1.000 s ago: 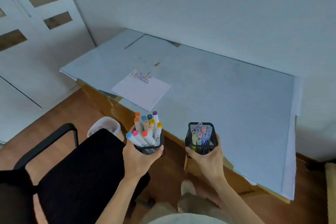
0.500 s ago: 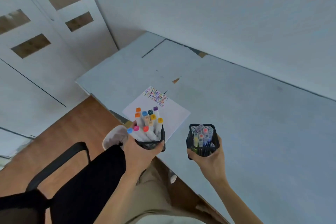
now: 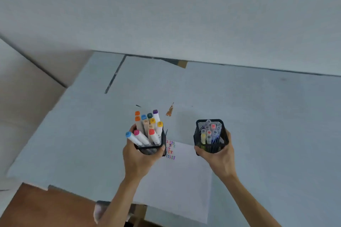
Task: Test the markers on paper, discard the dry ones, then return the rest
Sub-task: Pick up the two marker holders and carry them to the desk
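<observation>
Two black mesh cups are held above the desk (image 3: 267, 116), one in each hand. The left hand (image 3: 140, 155) grasps the left cup (image 3: 153, 148) from below and behind, its fingers (image 3: 160, 150) wrapped round the base. This cup holds thick white markers (image 3: 147, 127) with coloured caps: orange, blue, teal, purple, yellow, red and pink can be told apart. Several lean toward the left, and the blue-capped and pink-capped ones tilt furthest over the rim.

The right hand (image 3: 219, 156) grasps the right cup (image 3: 210, 136) in the same way, thumb on the near left wall and fingers round the right side. Inside stand thinner pens (image 3: 210, 132) with pale, partly clear barrels; pink, yellow and blue tints show, though the blur hides finer detail. They sit upright and mostly below the rim.

The cups are well apart, with the paper (image 3: 177, 180) on the desk between and below them. It lies near the front edge, a white sheet reaching toward the person. Short wavy test strokes (image 3: 170, 150) in several colours run in rows at its far left corner, just beside the left cup and partly hidden behind it.

The desk is covered by pale sheets, with a dark seam at the far left and a small brown tear (image 3: 169, 111) beyond the markers. Whether either cup touches the desk cannot be told. Wooden floor (image 3: 46, 208) shows at lower left.
</observation>
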